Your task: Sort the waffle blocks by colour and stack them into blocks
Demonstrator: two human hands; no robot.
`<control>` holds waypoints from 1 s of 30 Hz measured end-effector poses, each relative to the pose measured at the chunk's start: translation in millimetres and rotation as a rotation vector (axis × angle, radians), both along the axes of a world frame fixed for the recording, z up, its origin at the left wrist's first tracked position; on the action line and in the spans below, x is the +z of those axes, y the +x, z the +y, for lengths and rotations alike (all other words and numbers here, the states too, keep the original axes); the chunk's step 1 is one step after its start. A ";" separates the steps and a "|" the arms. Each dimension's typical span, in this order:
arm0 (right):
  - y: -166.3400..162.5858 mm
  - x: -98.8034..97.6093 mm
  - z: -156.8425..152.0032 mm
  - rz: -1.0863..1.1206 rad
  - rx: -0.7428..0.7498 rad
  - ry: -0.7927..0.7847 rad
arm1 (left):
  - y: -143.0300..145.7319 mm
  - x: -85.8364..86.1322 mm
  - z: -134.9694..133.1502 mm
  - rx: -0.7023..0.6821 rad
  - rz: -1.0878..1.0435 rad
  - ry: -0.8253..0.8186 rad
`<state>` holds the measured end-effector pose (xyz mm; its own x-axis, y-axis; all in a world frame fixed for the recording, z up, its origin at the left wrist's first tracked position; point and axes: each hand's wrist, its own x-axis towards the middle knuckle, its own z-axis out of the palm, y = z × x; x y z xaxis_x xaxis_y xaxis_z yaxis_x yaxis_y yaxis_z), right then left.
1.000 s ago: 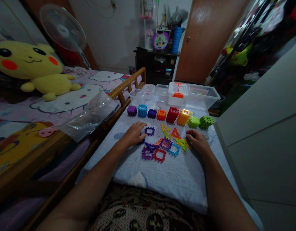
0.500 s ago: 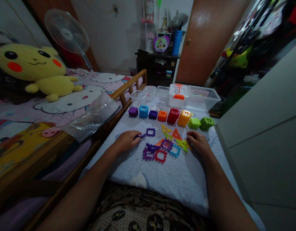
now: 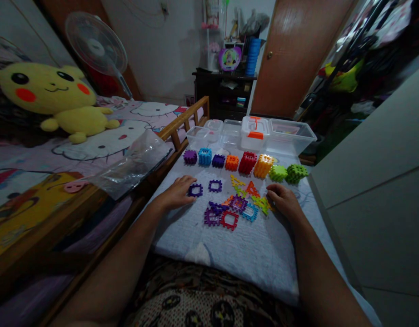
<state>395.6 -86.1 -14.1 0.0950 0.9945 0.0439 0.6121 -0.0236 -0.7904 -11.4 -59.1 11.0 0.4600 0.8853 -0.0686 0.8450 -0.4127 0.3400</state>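
Note:
My left hand [image 3: 178, 193] rests on the cloth with its fingers apart, at the left edge of a dark purple square frame piece [image 3: 195, 184] that lies flat. Another purple square frame piece [image 3: 215, 180] lies just right of it. My right hand [image 3: 283, 200] rests loosely open beside yellow-green pieces [image 3: 261, 204], its lower fingers partly hidden. Between the hands lies a loose group: orange triangle [image 3: 252, 188], yellow triangle [image 3: 237, 181], purple window panel [image 3: 238, 204], blue panel [image 3: 250, 212], red square frame [image 3: 235, 221] and purple panel [image 3: 211, 218].
Behind them stands a row of colour-sorted stacks, from the purple stack [image 3: 190, 157] to the green stack [image 3: 296, 174]. Clear plastic boxes [image 3: 287, 136] and an orange-handled box [image 3: 254, 138] line the far edge. A wooden bed rail [image 3: 185, 119] borders the left side; a clear bag [image 3: 127, 170] lies over it.
My left hand has let go of the purple square frame, which now lies flat left of the other one. The right hand stays almost in place. The view has shifted slightly.

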 end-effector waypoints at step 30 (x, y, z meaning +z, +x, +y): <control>4.2 -9.2 3.8 -0.006 0.009 0.044 | 80.0 20.8 47.0 -0.204 0.245 -0.007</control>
